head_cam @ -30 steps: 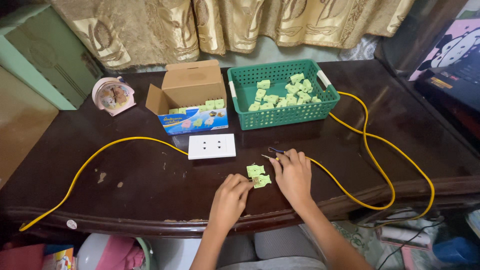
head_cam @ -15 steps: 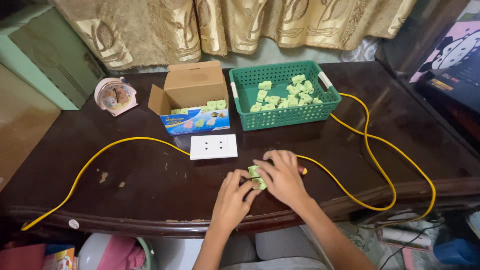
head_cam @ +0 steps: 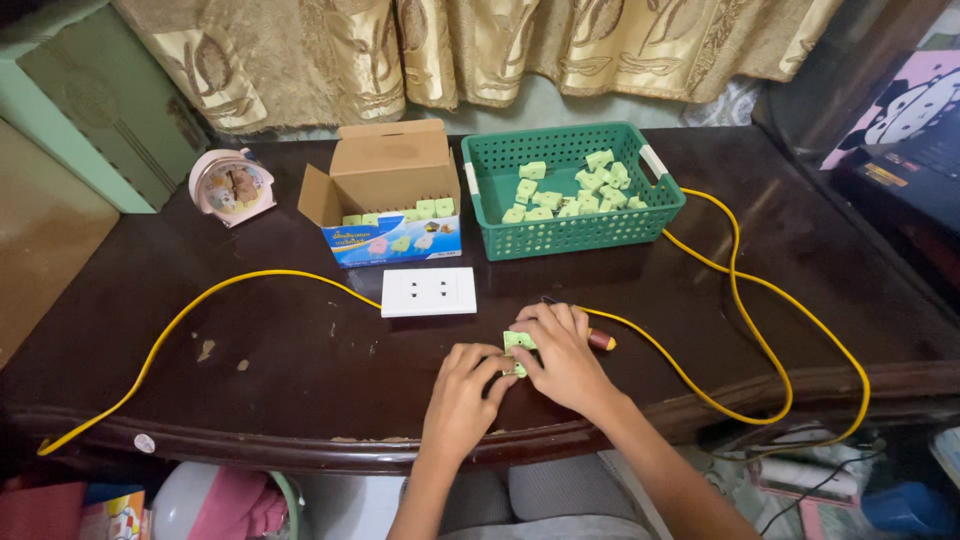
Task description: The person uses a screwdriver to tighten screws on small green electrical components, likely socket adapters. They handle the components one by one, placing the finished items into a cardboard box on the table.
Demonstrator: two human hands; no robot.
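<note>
Both hands, left [head_cam: 462, 383] and right [head_cam: 562, 352], gripping small pale-green plastic socket part [head_cam: 517, 343] just below white rectangular outlet plate [head_cam: 429, 292], steadying it against dark wooden surface [head_cam: 300, 360].

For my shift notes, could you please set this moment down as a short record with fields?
left hand: on the table, fingers at the small green plastic part
right hand: over the same part, holding it from the right
tool: red-tipped tool lying just right of the right hand
white socket plate: flat on the table, on the yellow cable
green basket: holds loose green parts
cardboard box: open, green parts in a row inside
pink alarm clock: at the far left
surface: dark wooden table
</note>
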